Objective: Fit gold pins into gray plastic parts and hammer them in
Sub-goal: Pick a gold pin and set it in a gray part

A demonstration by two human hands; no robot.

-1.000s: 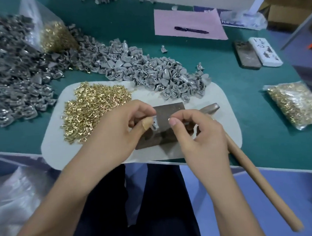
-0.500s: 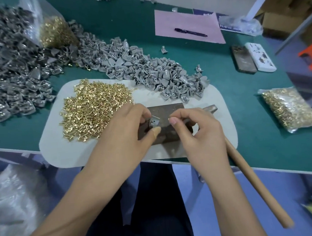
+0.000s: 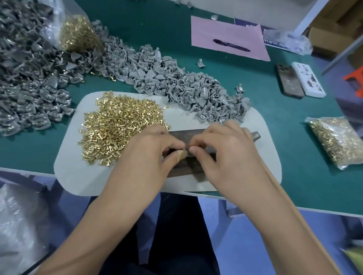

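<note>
My left hand [image 3: 147, 154] and my right hand [image 3: 226, 153] meet fingertip to fingertip over a dark metal block [image 3: 184, 135] on the white mat [image 3: 262, 121]. The left thumb, which wears tan tape, and the left fingers pinch a small gray plastic part that is almost hidden. My right thumb and forefinger pinch a tiny gold pin against it; the fingers cover most of it. A loose pile of gold pins [image 3: 120, 124] lies on the mat to the left. Light gray parts [image 3: 173, 82] are heaped behind. The hammer lies under my right hand, head [image 3: 255, 135] on the mat, wooden handle [image 3: 295, 213] toward me.
A big heap of darker gray parts [image 3: 13, 73] fills the left of the green table [image 3: 283, 152]. An open bag of pins [image 3: 76, 35] stands at the back left, a sealed bag of pins [image 3: 342, 142] at the right. Pink paper [image 3: 208, 31] with a pen and two phones [image 3: 300, 81] lie behind.
Both hands have sunk onto the metal block and closed together. The gray part, plainly seen in my left fingers before, is now covered by the fingertips. The hammer has not moved.
</note>
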